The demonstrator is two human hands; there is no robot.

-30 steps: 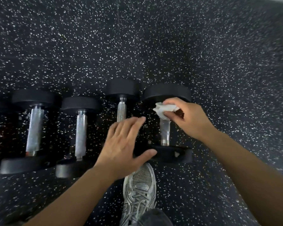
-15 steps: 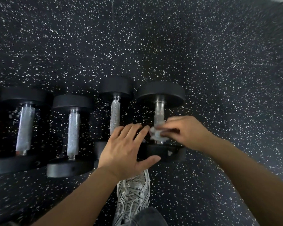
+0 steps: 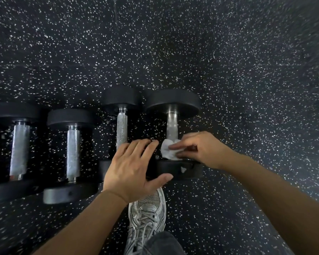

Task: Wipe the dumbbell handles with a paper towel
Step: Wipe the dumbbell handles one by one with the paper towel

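Observation:
Several black dumbbells with silver knurled handles lie side by side on the speckled floor. The rightmost dumbbell [image 3: 173, 104] has a steel handle [image 3: 172, 124]. My right hand [image 3: 201, 149] presses a crumpled white paper towel [image 3: 168, 151] around the near end of that handle, just above the near weight head [image 3: 180, 170]. My left hand [image 3: 134, 168] rests with fingers spread across the gap between this dumbbell and its neighbour [image 3: 122, 126], thumb on the near head, holding nothing.
Two more dumbbells [image 3: 73, 144] [image 3: 19, 148] lie to the left. My foot in a silver sneaker [image 3: 147, 212] stands just in front of the row. Black rubber floor [image 3: 247, 89] with white flecks extends beyond and to the right.
My right hand slid the paper towel from the far end of the handle down to the near end. My left hand stayed roughly in place.

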